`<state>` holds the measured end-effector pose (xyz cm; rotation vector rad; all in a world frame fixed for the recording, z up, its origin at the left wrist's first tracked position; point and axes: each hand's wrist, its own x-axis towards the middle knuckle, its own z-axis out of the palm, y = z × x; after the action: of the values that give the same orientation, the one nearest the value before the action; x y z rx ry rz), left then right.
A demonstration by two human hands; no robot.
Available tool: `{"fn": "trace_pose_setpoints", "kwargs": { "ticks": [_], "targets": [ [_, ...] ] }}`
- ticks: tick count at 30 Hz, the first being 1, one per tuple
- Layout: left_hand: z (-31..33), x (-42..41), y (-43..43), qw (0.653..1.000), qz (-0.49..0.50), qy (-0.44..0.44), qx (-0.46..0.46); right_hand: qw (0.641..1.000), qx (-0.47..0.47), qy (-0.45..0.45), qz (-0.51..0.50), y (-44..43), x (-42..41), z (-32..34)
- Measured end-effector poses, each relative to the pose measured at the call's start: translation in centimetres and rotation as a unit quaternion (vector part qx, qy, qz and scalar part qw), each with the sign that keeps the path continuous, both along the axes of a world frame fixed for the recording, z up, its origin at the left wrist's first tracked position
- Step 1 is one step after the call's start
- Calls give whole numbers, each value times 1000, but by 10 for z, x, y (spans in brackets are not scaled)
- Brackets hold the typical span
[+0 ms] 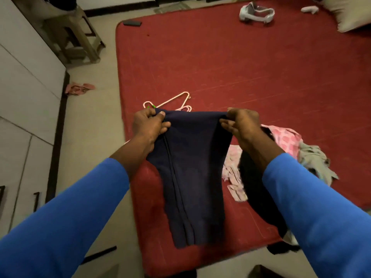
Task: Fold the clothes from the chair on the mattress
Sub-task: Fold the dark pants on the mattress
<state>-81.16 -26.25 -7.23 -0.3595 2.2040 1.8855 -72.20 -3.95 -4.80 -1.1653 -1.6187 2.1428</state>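
Both hands hold a navy garment point(192, 167) up by its top edge over the near corner of the red mattress point(241, 67). The left hand point(149, 125) pinches one corner between thumb and curled fingers, and the right hand point(241, 125) grips the other. Pink hangers point(170, 101) lie on the mattress just beyond the garment. A heap of pink and grey clothes point(291, 145) lies along the mattress's near edge.

The red mattress point(261, 67) carries pink hangers point(170, 100) by its left edge, a heap of clothes point(285, 137) near its front edge and a pillow point(349, 13) at its far right corner
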Motion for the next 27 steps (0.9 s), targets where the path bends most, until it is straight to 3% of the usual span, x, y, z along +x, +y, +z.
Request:
{"fn": "trace_pose_setpoints", "kwargs": {
  "ticks": [6,12,15,17,18,19,21,23,25,27],
  "targets": [
    [-132,-127,34,997,18,-75,-7,997,-30,-68,-7,22,-130,-127],
    [-217,-177,46,995,9,-96,-26,995,21,-91,23,28,-189,-219],
    [-233,-180,42,993,-25,-116,-14,966,190,-131,117,24,-187,-264],
    [-242,-176,35,993,-55,-99,-23,912,342,-114,195,10,-166,-287],
    [-249,-173,28,993,-78,-48,-80,880,401,-96,236,0,-153,-295],
    [-255,-169,21,979,-105,23,-172,841,456,-92,275,-9,-140,-302],
    [-265,-160,9,918,-169,166,-317,755,552,-109,336,-19,-117,-321],
    [-269,-158,9,858,-238,263,-371,692,612,-125,362,-22,-104,-338],
    [-274,-165,19,803,-303,299,-418,664,637,-138,366,-21,-101,-348],
    [-285,-170,28,740,-358,282,-494,657,647,-138,362,-21,-102,-350]
  ]
}}
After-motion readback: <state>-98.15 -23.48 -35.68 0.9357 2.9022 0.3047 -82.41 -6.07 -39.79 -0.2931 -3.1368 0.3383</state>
